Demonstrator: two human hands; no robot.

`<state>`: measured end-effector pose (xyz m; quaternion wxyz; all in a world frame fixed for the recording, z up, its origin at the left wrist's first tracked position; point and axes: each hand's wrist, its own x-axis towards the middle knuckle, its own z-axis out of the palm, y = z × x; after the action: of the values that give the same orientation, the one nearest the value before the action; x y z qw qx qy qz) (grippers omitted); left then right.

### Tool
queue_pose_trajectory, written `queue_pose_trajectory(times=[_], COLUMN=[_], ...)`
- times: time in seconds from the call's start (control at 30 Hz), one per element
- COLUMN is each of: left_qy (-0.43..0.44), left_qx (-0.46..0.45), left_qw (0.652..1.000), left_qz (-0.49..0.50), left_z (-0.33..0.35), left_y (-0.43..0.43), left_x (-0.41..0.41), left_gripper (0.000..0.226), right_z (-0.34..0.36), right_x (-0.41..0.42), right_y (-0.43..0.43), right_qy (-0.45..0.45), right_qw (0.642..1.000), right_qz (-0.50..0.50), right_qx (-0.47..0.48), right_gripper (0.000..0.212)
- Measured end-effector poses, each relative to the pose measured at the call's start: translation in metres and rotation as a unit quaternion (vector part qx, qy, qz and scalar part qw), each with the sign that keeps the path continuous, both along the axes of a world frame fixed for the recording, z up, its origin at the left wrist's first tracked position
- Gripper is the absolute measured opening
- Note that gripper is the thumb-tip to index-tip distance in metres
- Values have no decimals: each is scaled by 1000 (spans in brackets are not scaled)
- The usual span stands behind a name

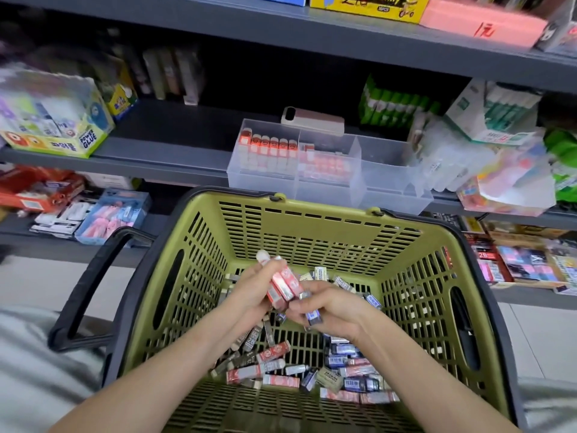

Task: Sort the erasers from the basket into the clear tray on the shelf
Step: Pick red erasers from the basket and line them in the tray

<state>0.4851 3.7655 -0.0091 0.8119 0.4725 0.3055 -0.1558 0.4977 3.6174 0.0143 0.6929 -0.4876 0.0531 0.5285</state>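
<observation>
On the floor of the basket point(312, 232), loose erasers point(274, 367) lie mixed, red and blue sleeves together. Above them the left hand point(249, 292) grips a bundle of red-sleeved erasers point(285, 284), fingers curled round it. The right hand point(334, 304) pinches a blue-sleeved eraser point(313, 317) just beside the bundle. Step in hand, by judgement: gathering one kind for transfer. Beyond the basket, the clear tray point(390, 195) stands on the shelf point(156, 154), two compartments holding red-sleeved stock (the right one looks empty). The next move calls for lifting the bundle over the rim into the matching compartment.
</observation>
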Motion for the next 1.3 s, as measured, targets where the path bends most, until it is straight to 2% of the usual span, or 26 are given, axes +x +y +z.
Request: queue_pose_trajectory(times=[0.1, 0.17, 0.23, 0.3, 0.37, 0.43, 0.47, 0.53, 0.6, 0.63, 0.67, 0.7, 0.77, 0.8, 0.83, 0.87, 0.97, 1.1, 1.13, 1.23, 1.27, 1.3], left_qy=[20, 16, -6, -24, -27, -19, -10, 4, 6, 7, 9, 9, 4, 0, -4, -12, -37, -33, -29, -24, -29, -37], left_qx=[-84, -155, -216, -258, -274, -244, -208, -131, -100, -92, -80, -66, -27, -8, 5, 9, 4, -13, -5, 17, 12, -1], left_qw=[994, 982, 970, 958, 952, 963, 974, 990, 995, 996, 997, 998, 1000, 1000, 1000, 1000, 998, 997, 997, 999, 999, 999], left_qz=[65, 104, 114, 123, 130, 111, 89, 46, 15, 7, 4, 2, -6, -12, -18, -27, -58, -67, -67, -27, -2, 20], left_z=[5, 9, 13, 16, 16, 17, 17, 18, 17, 16, 14, 13, 9, 6, 5, 4, 5, 11, 13, 22, 25, 27], left_y=[12, 22, 29, 32, 33, 34, 34, 33, 31, 31, 31, 32, 35, 36, 36, 35, 27, 24, 26, 36, 40, 44], left_x=[5, 7, 8, 8, 9, 8, 8, 6, 5, 4, 4, 4, 4, 4, 4, 4, 4, 1, 2, 7, 9, 11], left_gripper=[14, 12, 13, 24, 33, 37, 39, 41, 38, 35, 33, 36, 44, 45, 45, 43, 45, 46, 43, 34, 27, 21], right_z=[-11, -20, -33, -51, -71, -89, -96, -106, -112, -112, -110, -104, -85, -71, -56, -43, -11, 2, 3, -4, -13, -26], right_x=[3, 3, -1, -7, -14, -21, -24, -28, -30, -29, -27, -24, -16, -11, -7, -2, 3, -2, -1, 2, -2, -10], right_y=[-10, -18, -23, -22, -14, -2, 3, 8, 9, 7, 5, 1, -5, -8, -9, -10, 6, 33, 34, 25, 23, 22], right_qy=[43, -25, -141, -271, -419, -530, -564, -608, -624, -619, -605, -577, -459, -379, -312, -272, -274, -395, -401, -282, -259, -272], right_qw=[998, 997, 965, 886, 774, 663, 621, 558, 538, 552, 583, 636, 792, 867, 913, 934, 941, 893, 893, 950, 956, 949], right_qz=[-43, 0, 102, 214, 293, 353, 371, 395, 404, 396, 370, 323, 179, 89, 1, -66, -126, -92, -75, -90, -82, -41], right_qx=[10, -77, -198, -309, -374, -394, -400, -403, -396, -395, -398, -398, -361, -312, -261, -220, -152, -193, -189, -102, -107, -153], right_gripper=[43, 45, 37, 30, 36, 41, 41, 34, 28, 25, 23, 19, 9, 6, 6, 7, 9, 13, 14, 11, 11, 10])
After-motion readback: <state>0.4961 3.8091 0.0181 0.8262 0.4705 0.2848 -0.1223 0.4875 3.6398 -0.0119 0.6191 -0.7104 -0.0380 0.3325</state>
